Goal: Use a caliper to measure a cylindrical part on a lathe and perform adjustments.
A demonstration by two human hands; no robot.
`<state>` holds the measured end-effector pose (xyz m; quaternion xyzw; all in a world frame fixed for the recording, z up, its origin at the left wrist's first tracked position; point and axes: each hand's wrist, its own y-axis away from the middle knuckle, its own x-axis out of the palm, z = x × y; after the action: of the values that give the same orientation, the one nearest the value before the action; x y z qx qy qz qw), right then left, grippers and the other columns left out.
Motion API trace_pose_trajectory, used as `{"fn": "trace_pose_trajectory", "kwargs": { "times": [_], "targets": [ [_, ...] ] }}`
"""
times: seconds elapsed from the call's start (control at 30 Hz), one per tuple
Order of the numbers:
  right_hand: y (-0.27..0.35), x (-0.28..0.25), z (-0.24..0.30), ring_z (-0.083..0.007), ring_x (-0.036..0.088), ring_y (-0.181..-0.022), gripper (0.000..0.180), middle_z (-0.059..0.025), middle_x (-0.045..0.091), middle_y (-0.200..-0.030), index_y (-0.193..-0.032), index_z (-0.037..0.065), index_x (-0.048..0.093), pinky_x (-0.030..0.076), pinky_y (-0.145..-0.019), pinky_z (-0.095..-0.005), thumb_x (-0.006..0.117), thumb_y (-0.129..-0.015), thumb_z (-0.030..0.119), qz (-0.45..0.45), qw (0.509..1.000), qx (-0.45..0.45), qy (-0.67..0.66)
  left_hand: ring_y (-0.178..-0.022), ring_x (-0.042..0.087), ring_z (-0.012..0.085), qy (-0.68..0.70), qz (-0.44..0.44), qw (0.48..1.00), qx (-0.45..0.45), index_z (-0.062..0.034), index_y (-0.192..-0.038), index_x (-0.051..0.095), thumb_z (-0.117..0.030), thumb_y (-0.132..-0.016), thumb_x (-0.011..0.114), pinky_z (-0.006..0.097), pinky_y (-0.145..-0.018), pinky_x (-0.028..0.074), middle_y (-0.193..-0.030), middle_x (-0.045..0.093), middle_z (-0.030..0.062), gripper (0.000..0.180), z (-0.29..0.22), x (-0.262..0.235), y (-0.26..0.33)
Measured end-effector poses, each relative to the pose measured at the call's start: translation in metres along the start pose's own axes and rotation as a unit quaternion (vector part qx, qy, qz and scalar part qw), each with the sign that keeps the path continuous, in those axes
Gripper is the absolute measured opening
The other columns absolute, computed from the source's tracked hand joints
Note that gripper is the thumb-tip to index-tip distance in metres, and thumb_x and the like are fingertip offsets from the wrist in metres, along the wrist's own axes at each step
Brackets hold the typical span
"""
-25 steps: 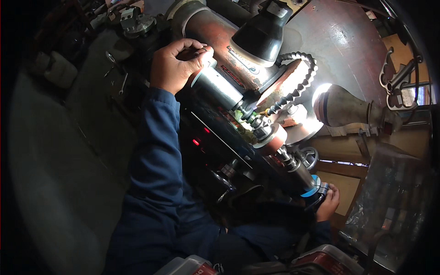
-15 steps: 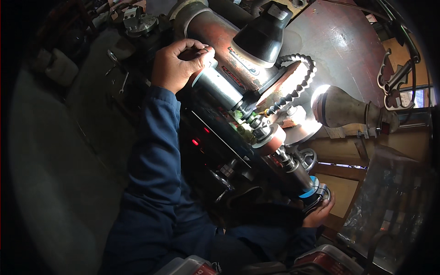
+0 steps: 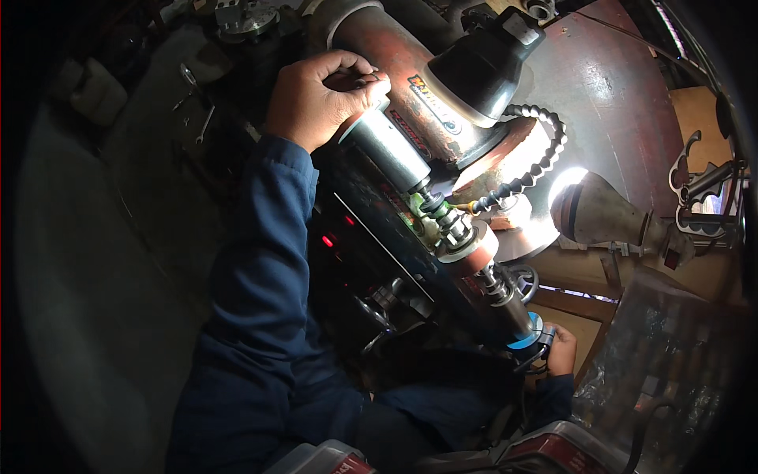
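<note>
Well to the left of the left fingers, a wrench [image 3: 207, 124] is being seen in dim light. Below those fingers, a dark blue sleeve [image 3: 268, 245] is being lit along its folds. The left hand [image 3: 324, 99] is being held at the upper end of a metal cylinder [image 3: 387, 150], with its fingers curled and their tips closed together against the thumb; whether anything small is being pinched there cannot be told. Beneath the left fingers, a red light [image 3: 327, 241] is being shown in the shadow. Down and right from the fingertips, the cylinder is being followed by a stepped metal shaft [image 3: 452, 225]. To the right of the left fingers, a black hood [image 3: 478, 71] is being seen above the shaft. Midway between the two hands, the shaft is being encircled by a reddish collar [image 3: 478, 257]. Just left of the right fingers, a blue ring [image 3: 523, 341] is being seen at the shaft's lower end. The right hand [image 3: 563, 353] is being placed against a dark fitting [image 3: 542, 341] beside the ring; its fingers are being partly hidden, so their grip cannot be told. Above and right of them, a pale lamp [image 3: 600, 209] is being seen.
</note>
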<state>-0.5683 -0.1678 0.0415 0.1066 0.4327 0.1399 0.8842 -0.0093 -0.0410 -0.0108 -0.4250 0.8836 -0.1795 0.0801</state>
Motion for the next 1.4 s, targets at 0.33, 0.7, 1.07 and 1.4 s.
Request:
{"fn": "trace_pose_trajectory", "kwargs": {
  "times": [0.33, 0.7, 1.07, 1.4],
  "targets": [
    [0.054, 0.058, 0.002, -0.0225, 0.062, -0.099, 0.029, -0.0152, 0.066, -0.103, -0.110, -0.004, 0.061, 0.045, -0.091, -0.0338, 0.045, -0.099, 0.017, -0.307, 0.936, -0.163, 0.058, -0.074, 0.067, 0.0096, -0.008, -0.010, 1.000, -0.010, -0.0017, -0.084, 0.070, -0.012, -0.076, 0.079, 0.024, -0.069, 0.054, -0.079, 0.071, 0.0053, 0.015, 0.001, -0.004, 0.001],
    [0.017, 0.011, 0.002, -0.0171, 0.062, -0.090, 0.024, -0.0107, 0.067, -0.097, -0.103, -0.005, 0.063, 0.048, -0.085, -0.0304, 0.045, -0.097, 0.009, -0.105, 0.990, -0.081, 0.036, -0.075, 0.068, 0.0099, 0.010, 0.003, 1.000, -0.014, -0.0024, -0.085, 0.070, -0.011, -0.076, 0.078, 0.024, -0.070, 0.055, -0.078, 0.071, 0.0057, 0.015, 0.002, -0.003, 0.001],
    [-0.035, -0.007, 0.027, -0.0157, 0.064, -0.070, 0.020, -0.0089, 0.069, -0.081, -0.091, -0.006, 0.068, 0.050, -0.066, -0.0268, 0.050, -0.088, 0.004, 0.186, 0.971, 0.144, 0.029, -0.074, 0.068, 0.0102, -0.004, 0.000, 1.000, -0.021, -0.0030, -0.084, 0.070, -0.013, -0.075, 0.080, 0.024, -0.068, 0.055, -0.077, 0.071, 0.0057, 0.016, 0.003, -0.006, 0.001],
    [-0.074, -0.002, 0.005, -0.0158, 0.064, -0.069, 0.020, -0.0089, 0.068, -0.080, -0.089, -0.005, 0.067, 0.050, -0.065, -0.0271, 0.050, -0.087, 0.004, 0.236, 0.963, 0.014, 0.132, -0.073, 0.069, 0.0113, -0.025, -0.007, 1.000, 0.006, -0.0033, -0.083, 0.070, -0.016, -0.072, 0.081, 0.025, -0.068, 0.055, -0.076, 0.071, 0.0064, 0.021, 0.005, -0.005, -0.001]
  ]
}}
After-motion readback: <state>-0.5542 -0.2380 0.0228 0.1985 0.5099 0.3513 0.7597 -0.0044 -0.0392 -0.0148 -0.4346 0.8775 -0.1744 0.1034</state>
